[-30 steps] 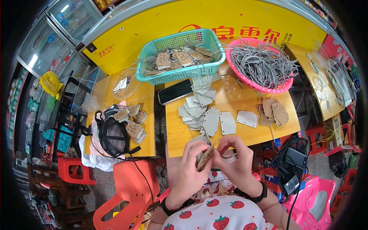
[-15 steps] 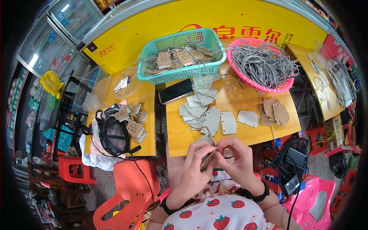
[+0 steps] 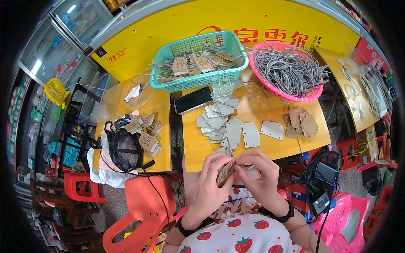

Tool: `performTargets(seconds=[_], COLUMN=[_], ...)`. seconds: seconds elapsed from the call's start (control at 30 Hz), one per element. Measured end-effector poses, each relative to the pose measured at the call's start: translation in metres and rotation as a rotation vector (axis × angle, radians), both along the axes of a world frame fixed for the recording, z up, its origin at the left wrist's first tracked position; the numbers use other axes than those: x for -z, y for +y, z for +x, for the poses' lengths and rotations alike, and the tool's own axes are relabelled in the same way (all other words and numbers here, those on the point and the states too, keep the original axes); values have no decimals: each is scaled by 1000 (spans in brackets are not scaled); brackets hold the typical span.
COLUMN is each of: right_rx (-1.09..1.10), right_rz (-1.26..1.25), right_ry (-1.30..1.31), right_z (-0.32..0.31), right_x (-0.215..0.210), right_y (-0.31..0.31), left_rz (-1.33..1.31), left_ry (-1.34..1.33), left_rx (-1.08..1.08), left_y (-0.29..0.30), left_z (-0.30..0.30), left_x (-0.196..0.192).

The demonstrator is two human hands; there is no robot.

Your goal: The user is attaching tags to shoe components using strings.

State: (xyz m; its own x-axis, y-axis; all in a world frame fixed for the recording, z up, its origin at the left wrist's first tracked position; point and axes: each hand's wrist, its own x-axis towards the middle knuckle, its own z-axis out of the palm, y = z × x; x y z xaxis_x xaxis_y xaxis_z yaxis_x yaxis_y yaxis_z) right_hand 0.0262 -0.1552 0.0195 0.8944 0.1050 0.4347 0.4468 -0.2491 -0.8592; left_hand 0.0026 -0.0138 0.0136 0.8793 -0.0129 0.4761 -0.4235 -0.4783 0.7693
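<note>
Close to the table's front edge, my left hand grips a brown printed cardboard tag, held tilted on edge. My right hand is closed in a pinch at the tag's upper edge; its fingertips partly hide what they hold there. A grey cord sticks up from between the hands. Something pale shows under the right fingers, too covered to make out. Beyond the hands lie loose pale grey cards with small holes and a long overlapping pile of them. Brown cards are stacked to the right.
At the back of the table stand a teal basket of corded tags and a pink basket of grey cords. A phone lies left of the cards. The left table holds more tags and a black mesh bag.
The brown tag has turned so more of its printed face shows. My right fingers have shifted slightly along its upper edge, and the grey cord's bent top now looks straighter.
</note>
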Motion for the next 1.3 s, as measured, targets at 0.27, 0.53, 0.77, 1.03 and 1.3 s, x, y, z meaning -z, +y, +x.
performTargets(seconds=[0.27, 0.53, 0.77, 1.03, 1.3], right_rx=[76, 92, 52, 8, 6], right_rz=[-57, 202, 188, 145, 127], right_ry=[-28, 32, 57, 28, 62], right_z=[-4, -5, -6, -4, -3], right_x=[1, 14, 15, 11, 10], right_y=[2, 8, 6, 4, 0], left_rz=[11, 40, -7, 1, -77], left_ry=[4, -9, -6, 26, 102], left_rx=[14, 20, 33, 22, -18], left_y=[1, 0, 1, 3, 1], left_z=[1, 0, 3, 3, 2], left_x=[-2, -2, 2, 1, 7])
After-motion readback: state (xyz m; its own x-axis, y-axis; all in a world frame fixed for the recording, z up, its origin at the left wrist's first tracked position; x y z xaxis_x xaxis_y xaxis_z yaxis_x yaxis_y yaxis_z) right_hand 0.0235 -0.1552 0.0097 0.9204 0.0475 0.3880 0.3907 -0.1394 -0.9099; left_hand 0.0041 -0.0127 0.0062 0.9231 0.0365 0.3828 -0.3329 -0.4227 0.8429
